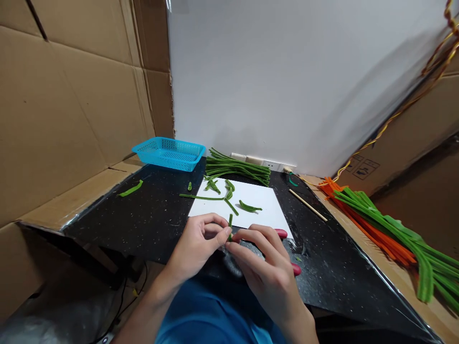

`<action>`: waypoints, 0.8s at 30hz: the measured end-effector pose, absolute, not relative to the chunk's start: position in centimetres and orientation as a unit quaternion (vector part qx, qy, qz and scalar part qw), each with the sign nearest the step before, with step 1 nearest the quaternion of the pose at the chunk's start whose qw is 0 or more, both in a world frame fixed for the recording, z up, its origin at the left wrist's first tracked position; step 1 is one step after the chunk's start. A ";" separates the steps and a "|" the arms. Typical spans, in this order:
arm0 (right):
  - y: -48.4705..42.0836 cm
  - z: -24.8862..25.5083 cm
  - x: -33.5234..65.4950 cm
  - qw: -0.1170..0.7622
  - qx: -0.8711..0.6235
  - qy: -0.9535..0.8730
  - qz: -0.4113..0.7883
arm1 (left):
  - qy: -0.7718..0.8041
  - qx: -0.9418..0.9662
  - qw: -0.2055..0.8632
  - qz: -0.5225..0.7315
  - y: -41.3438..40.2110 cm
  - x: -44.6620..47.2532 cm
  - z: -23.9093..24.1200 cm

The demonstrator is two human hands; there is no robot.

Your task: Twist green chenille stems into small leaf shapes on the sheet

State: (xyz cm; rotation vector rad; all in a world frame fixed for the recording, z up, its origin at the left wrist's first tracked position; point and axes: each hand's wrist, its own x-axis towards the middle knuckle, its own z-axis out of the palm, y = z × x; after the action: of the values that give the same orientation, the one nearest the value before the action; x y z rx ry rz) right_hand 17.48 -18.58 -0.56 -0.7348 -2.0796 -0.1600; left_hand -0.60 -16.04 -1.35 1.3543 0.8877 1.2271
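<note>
My left hand (199, 241) and my right hand (267, 267) meet over the near edge of a black table (150, 217). Both pinch one short green pipe cleaner piece (230, 223), which stands up between the fingertips. Just beyond the hands lies a white sheet (263, 205) with several bent green pipe cleaner pieces (229, 191) on it. A bundle of long green pipe cleaners (236, 168) lies past the sheet, near the wall.
A blue plastic basket (168, 153) sits at the table's back left. One green piece (131, 189) rests on the cardboard at left. A thin wooden stick (307, 204) lies right of the sheet. Long green and orange pipe cleaners (390, 229) are piled at right.
</note>
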 end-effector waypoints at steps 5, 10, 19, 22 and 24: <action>-18.7 -1.1 16.8 0.538 -0.316 -0.780 0.038 | 0.375 0.538 0.505 0.561 -16.0 -0.2 -1.4; -19.1 -1.5 16.3 0.591 -0.391 -0.675 0.205 | 0.390 0.557 0.439 0.588 -16.3 0.0 -1.6; -18.8 -1.7 16.9 0.596 -0.449 -0.599 0.290 | 0.377 0.600 0.403 0.579 -17.3 0.6 -1.8; -18.9 -1.7 16.8 0.609 -0.445 -0.593 0.281 | 0.358 0.624 0.397 0.570 -17.5 0.7 -1.8; -19.0 -1.6 16.8 0.618 -0.441 -0.590 0.274 | 0.348 0.638 0.391 0.564 -17.6 0.7 -1.8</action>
State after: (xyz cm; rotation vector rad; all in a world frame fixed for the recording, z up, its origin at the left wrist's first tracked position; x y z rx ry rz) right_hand 16.79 -18.98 -1.63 -1.0152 -1.3580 0.6301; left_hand 0.75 -17.56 -1.79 1.6214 0.8846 1.4329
